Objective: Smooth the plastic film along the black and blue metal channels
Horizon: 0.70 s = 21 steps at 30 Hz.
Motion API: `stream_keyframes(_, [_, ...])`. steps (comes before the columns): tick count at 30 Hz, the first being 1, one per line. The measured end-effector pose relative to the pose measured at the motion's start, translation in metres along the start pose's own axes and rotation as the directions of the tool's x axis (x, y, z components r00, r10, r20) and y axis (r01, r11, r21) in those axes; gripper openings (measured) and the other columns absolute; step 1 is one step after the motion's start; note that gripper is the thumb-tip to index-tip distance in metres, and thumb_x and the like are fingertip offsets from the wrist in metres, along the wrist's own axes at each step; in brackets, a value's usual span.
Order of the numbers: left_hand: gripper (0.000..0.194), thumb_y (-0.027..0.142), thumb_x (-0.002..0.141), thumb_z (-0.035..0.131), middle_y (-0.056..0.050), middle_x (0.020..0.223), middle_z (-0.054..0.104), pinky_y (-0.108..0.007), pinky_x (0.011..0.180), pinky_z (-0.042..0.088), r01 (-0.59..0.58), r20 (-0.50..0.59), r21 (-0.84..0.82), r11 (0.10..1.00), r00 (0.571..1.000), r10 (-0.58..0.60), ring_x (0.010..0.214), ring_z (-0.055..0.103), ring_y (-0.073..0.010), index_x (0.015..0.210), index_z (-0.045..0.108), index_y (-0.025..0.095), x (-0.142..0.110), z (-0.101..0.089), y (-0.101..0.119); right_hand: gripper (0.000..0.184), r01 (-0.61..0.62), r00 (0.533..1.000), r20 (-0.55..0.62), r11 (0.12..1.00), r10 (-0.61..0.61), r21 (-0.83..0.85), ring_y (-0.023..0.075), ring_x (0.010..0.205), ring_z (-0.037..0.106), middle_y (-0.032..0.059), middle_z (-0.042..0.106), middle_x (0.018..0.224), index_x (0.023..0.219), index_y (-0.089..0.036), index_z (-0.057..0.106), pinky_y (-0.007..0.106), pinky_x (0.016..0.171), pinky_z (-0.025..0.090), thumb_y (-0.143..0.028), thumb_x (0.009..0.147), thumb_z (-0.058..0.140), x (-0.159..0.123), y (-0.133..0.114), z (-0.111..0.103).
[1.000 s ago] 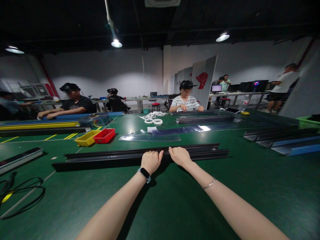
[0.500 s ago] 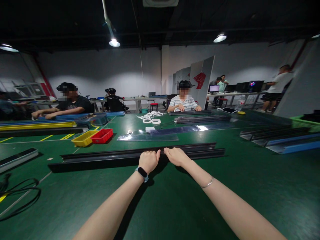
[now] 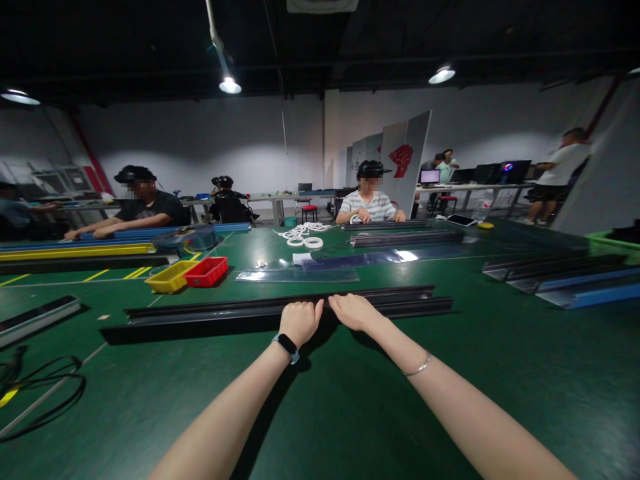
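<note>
A long black metal channel (image 3: 200, 320) lies across the green table (image 3: 350, 400) in front of me, with a second black rail (image 3: 380, 293) just behind it. My left hand (image 3: 299, 321), with a dark band on its wrist, is curled over the near channel's edge. Right beside it my right hand (image 3: 354, 311), thin bracelet on the forearm, lies on the same channel with fingers bent over its top. The two hands almost touch at the thumbs.
A yellow bin (image 3: 170, 276) and red bin (image 3: 206, 271) stand at the left. A clear plastic strip (image 3: 300, 275) and white tape rolls (image 3: 309, 243) lie beyond the rails. More rails (image 3: 560, 277) rest at the right, black cables (image 3: 40, 390) at the near left. Other people sit across the table.
</note>
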<state>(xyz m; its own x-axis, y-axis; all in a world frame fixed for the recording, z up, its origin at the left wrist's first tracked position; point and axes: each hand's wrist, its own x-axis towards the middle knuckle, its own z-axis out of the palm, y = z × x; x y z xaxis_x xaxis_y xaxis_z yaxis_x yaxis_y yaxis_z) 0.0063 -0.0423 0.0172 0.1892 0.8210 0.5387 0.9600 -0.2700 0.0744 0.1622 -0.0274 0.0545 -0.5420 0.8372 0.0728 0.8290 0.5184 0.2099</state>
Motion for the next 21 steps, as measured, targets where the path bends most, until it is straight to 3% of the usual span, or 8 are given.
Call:
stream_keyframes(10, [0.058, 0.045, 0.083, 0.014, -0.009, 0.062, 0.057, -0.026, 0.056, 0.032, 0.011, -0.004, 0.025, 1.0, 1.0, -0.011, 0.061, 0.053, -0.0176, 0.063, 0.057, 0.012, 0.0011, -0.0006, 0.0017, 0.05, -0.087, 0.991, 0.11, 0.994, 0.078, 0.073, 0.0218, 0.086, 0.051, 0.0117, 0.053, 0.098, 0.111, -0.019, 0.046, 0.033, 0.071, 0.038, -0.041, 0.084, 0.011, -0.0011, 0.0049, -0.006])
stream_keyframes(17, [0.058, 0.045, 0.083, 0.013, -0.008, 0.062, 0.057, -0.026, 0.057, 0.033, 0.022, -0.005, 0.037, 0.999, 1.0, -0.022, 0.061, 0.053, -0.0175, 0.062, 0.057, 0.013, 0.001, -0.0013, 0.0018, 0.068, -0.266, 0.956, 0.179, 0.947, 0.234, 0.179, 0.0222, 0.094, 0.049, 0.0161, 0.053, 0.099, 0.103, -0.01, 0.053, 0.033, 0.08, 0.034, -0.054, 0.079, 0.007, -0.0014, 0.0046, -0.0105])
stream_keyframes(21, [0.059, 0.045, 0.083, 0.013, -0.008, 0.062, 0.057, -0.026, 0.057, 0.032, 0.021, -0.001, 0.036, 0.999, 1.0, -0.021, 0.061, 0.053, -0.0174, 0.062, 0.057, 0.012, 0.0013, 0.0, 0.0017, 0.07, -0.293, 0.947, 0.198, 0.935, 0.254, 0.199, 0.0221, 0.095, 0.048, 0.0161, 0.053, 0.1, 0.102, -0.01, 0.054, 0.032, 0.081, 0.033, -0.056, 0.079, 0.007, -0.0004, 0.0073, -0.0084])
